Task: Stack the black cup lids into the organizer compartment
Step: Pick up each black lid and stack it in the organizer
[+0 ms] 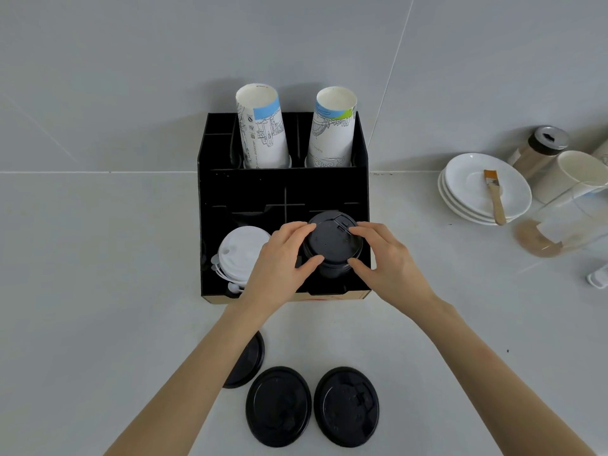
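Observation:
A black organizer (pixel 283 185) stands against the wall. In its front right compartment rises a stack of black cup lids (pixel 332 245). My left hand (pixel 279 261) grips the stack's left side and my right hand (pixel 388 258) grips its right side, fingers on the top lid's rim. On the counter near me lie two black lids side by side, one in the middle (pixel 279 406) and one to its right (pixel 346 406). A third black lid (pixel 250 360) is half hidden under my left forearm.
White lids (pixel 240 255) fill the front left compartment. Two tall stacks of paper cups (pixel 263 133) (pixel 332 130) stand in the rear compartments. To the right are stacked white saucers (pixel 487 189) with a brush (pixel 495 200), a shaker jar (pixel 539 149) and a clear jug (pixel 566 222).

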`<state>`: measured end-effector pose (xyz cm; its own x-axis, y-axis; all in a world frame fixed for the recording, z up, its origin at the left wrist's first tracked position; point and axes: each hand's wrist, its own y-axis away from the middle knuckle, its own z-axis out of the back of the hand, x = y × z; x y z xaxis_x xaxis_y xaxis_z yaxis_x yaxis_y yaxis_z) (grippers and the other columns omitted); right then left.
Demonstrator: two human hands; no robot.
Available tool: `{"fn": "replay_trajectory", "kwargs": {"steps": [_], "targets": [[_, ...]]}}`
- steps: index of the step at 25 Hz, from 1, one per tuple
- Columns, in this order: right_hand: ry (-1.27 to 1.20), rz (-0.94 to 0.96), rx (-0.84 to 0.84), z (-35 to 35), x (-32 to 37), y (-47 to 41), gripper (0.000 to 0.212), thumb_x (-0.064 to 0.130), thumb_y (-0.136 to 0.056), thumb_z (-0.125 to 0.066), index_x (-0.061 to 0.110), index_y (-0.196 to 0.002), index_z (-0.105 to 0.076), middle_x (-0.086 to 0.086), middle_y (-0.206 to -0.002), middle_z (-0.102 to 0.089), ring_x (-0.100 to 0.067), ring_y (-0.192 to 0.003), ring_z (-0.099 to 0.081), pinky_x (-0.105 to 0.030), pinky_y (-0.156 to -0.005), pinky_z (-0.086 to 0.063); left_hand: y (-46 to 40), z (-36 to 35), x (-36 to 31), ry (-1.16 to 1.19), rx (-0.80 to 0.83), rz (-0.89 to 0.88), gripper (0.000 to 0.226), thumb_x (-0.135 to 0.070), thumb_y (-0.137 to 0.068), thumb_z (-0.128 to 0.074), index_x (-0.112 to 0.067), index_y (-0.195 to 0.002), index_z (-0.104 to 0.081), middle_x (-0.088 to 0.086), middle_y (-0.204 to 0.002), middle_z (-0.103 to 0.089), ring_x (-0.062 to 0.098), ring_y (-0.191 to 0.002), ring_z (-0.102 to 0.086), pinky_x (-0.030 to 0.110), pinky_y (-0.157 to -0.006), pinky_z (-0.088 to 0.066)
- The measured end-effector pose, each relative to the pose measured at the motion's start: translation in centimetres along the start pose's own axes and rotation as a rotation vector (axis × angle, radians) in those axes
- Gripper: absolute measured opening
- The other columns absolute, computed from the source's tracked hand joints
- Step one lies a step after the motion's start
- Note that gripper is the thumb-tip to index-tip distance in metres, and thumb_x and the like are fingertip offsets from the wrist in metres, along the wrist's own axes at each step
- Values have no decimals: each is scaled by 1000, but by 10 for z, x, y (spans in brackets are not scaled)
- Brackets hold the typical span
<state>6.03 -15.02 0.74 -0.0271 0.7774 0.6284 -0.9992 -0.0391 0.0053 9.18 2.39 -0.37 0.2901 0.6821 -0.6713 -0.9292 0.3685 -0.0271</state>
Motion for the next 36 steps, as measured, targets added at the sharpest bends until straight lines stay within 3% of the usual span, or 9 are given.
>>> {"fn": "replay_trajectory", "kwargs": {"steps": [8,21,26,29,33,36], "targets": [[9,11,-18,-6,4,1,45,8,-81,-59,7,-124,-44,-13,-135,-44,-31,-121,-43,-41,-100,-42,3,-2,4,11,-7,6,49,-19,-84,-59,-12,-129,-40,9,-134,-46,25,-118,-49,45,-99,-44],[-19,-26,-21,-4,7,11,49,14,-85,-56,16,-131,-37,-7,-145,-32,-25,-130,-36,-38,-104,-37,12,3,1,-8,40,18,52,-20,-85,-57,-14,-131,-35,7,-141,-37,23,-123,-43,46,-104,-38],[-29,-8,-74,0,10,33,49,16,-86,-55,17,-131,-35,-5,-144,-33,-22,-127,-40,-25,-96,-34,36,12,-2,19,4,1,45,-18,-86,-56,-15,-127,-40,7,-135,-44,23,-122,-45,46,-105,-37],[-38,-11,-61,0,11,56,48,18,-86,-55,20,-131,-36,0,-141,-35,-21,-117,-48,-22,-89,-36,58,11,-4,25,3,-1,43,-19,-86,-56,-16,-126,-42,6,-133,-46,20,-122,-44,38,-106,-35],[-30,1,-8,-7,6,86,48,18,-86,-55,21,-130,-36,0,-139,-38,-17,-122,-44,-20,-93,-32,86,1,-7,10,47,-25,44,-20,-86,-56,-17,-128,-40,4,-133,-46,18,-121,-44,23,-98,-31],[-30,-21,40,-17,-1,110,47,18,-86,-55,21,-129,-36,1,-137,-40,-17,-122,-44,-22,-94,-34,106,-11,-11,-13,123,-34,46,-24,-86,-56,-20,-129,-38,2,-135,-45,18,-123,-41,34,-106,-33]]}}
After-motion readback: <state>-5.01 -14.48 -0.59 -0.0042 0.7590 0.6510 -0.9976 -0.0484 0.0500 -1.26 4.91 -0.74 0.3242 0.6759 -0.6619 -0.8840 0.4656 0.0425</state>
